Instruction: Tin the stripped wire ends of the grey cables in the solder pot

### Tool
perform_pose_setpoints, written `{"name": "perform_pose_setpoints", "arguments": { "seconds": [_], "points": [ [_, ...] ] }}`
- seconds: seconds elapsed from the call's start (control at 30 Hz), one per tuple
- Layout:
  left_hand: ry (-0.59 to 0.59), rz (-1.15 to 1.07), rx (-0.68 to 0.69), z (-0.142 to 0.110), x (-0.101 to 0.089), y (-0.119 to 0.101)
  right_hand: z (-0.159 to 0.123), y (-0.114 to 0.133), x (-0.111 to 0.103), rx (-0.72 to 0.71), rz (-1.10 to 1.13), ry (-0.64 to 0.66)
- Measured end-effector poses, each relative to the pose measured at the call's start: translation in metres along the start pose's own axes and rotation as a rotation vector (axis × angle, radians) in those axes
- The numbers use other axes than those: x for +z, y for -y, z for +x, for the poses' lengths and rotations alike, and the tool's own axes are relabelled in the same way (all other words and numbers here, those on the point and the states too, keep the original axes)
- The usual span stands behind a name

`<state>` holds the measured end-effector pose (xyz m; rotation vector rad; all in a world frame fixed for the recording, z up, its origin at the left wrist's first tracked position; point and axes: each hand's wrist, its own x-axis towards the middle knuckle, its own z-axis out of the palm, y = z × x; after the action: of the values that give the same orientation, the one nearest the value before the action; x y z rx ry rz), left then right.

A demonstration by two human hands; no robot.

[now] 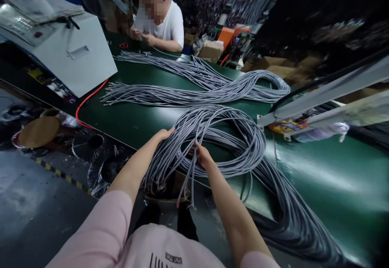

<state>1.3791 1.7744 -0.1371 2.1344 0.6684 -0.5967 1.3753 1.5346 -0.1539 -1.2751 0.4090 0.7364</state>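
Note:
A large coil of grey cables [257,146] lies in loops on the green table [146,118], its loose ends hanging over the near edge. On the coil's left side, my left hand [165,134] is closed around the bunch, with the fingers mostly hidden under the cables. My right hand [203,154] grips a few strands at the near inner side of the loop; their ends dangle below it. Reddish wire tips show at some of the hanging ends.
Behind the coil lies another bundle of grey cables [170,96], folded back at the right. More cables [291,203] trail off the near right edge. A white machine [85,53] stands at left, a metal post [328,85] at right. Across the table sits a person [173,24] in white.

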Motion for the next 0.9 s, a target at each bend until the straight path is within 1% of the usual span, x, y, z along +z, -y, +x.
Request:
{"name": "perform_pose_setpoints", "arguments": {
  "seconds": [0.1,0.23,0.4,0.53,0.63,0.7,0.73,0.77,0.8,0.83,0.9],
  "points": [
    [0.059,-0.043,-0.042,-0.001,0.004,-0.003,0.002,-0.002,0.007,0.031,0.028,0.05],
    [0.124,-0.129,-0.035,-0.012,0.005,0.0,0.003,-0.001,0.011,0.069,0.031,0.135],
    [0.251,-0.217,-0.075,-0.024,0.001,0.0,0.003,0.0,0.008,0.094,0.036,0.204],
    [0.34,-0.188,-0.141,-0.028,-0.009,-0.009,-0.001,0.0,0.0,0.098,0.021,0.236],
    [0.33,-0.111,-0.15,-0.032,-0.024,-0.024,-0.003,0.001,-0.006,0.096,0.015,0.275],
    [0.287,-0.057,-0.119,-0.042,-0.031,-0.039,-0.002,0.003,-0.007,0.094,0.024,0.306],
    [0.256,-0.032,-0.091,-0.051,-0.031,-0.047,-0.002,0.004,-0.006,0.093,0.036,0.322],
    [0.222,-0.008,-0.057,-0.062,-0.026,-0.055,-0.002,0.004,-0.005,0.092,0.053,0.338],
    [0.186,0.014,-0.016,-0.077,-0.016,-0.063,-0.003,0.004,-0.004,0.091,0.074,0.353],
    [0.139,0.04,0.024,-0.094,0.0,-0.07,-0.005,0.004,-0.004,0.092,0.099,0.369],
    [0.061,0.1,0.086,-0.133,0.041,-0.08,-0.013,0.001,-0.007,0.096,0.153,0.399]
  ]
}}
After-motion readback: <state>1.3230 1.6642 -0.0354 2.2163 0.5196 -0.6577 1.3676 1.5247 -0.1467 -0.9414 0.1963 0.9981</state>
